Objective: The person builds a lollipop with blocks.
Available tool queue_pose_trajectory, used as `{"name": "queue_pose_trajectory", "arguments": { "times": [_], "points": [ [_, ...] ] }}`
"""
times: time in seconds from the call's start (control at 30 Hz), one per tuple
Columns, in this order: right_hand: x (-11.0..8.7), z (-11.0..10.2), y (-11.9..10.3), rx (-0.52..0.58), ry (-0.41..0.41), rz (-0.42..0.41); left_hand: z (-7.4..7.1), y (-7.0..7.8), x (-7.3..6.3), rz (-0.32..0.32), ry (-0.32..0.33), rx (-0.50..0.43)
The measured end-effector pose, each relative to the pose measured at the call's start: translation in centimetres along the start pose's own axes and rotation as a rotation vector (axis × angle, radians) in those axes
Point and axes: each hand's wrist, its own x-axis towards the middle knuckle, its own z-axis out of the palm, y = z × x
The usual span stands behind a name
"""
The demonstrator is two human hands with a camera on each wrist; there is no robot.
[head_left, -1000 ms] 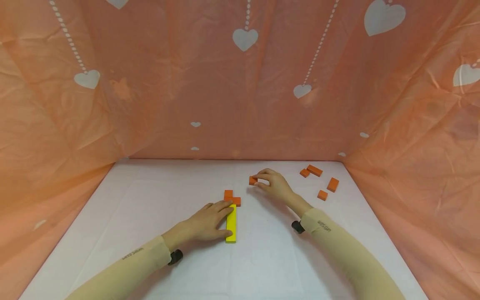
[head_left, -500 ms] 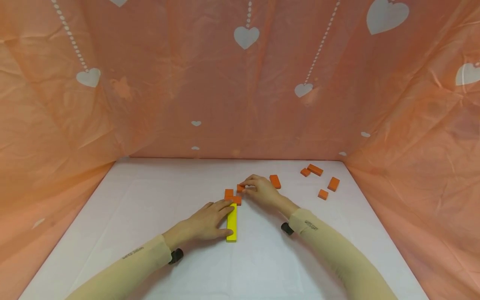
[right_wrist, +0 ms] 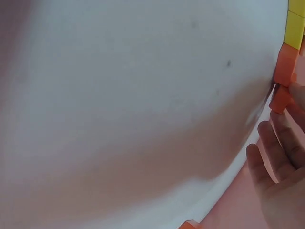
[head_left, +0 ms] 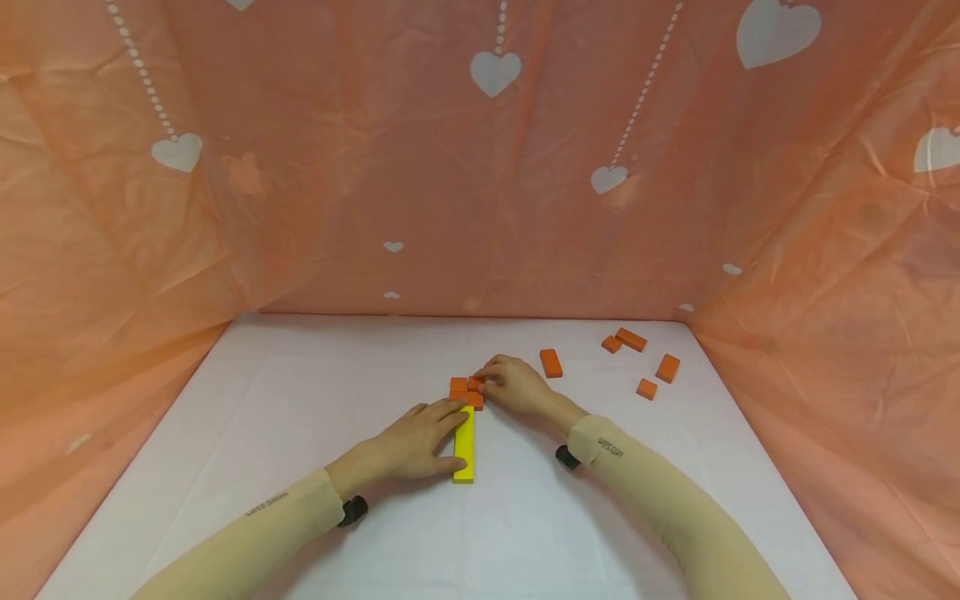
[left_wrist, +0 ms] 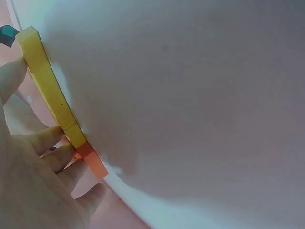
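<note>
- a heart-print sheet (head_left: 420,167) is hanging behind the white bench (head_left: 315,375), where everything's lying
- left hand (head_left: 412,442) is resting fairly wide along the yellow strip (head_left: 465,437), thumb near one end, fingers at the other; I'm guessing that's for stopping it sliding
- right hand's (head_left: 517,386) grip is narrow, pinching one small block; fingertips only, presumably so it isn't bumping the neighbours
- yellow strip is lying flat, looking like two pieces end to end; its far end is meeting the orange row (head_left: 474,402)
- five loose orange blocks (head_left: 551,363) are sitting off to the right, probably for easy reaching
- pinched orange block (head_left: 475,384) is sitting just beside another small one (head_left: 458,384), behind the row; can't tell if they're touching
</note>
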Motion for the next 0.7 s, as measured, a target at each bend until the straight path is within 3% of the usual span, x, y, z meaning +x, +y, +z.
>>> {"name": "queue_pose_trajectory", "arguments": {
  "times": [0.7],
  "points": [
    [0.09,0.63,0.32,-0.022,-0.008,0.005,-0.07,0.12,-0.03,-0.005,0.008,-0.012]
  ]
}}
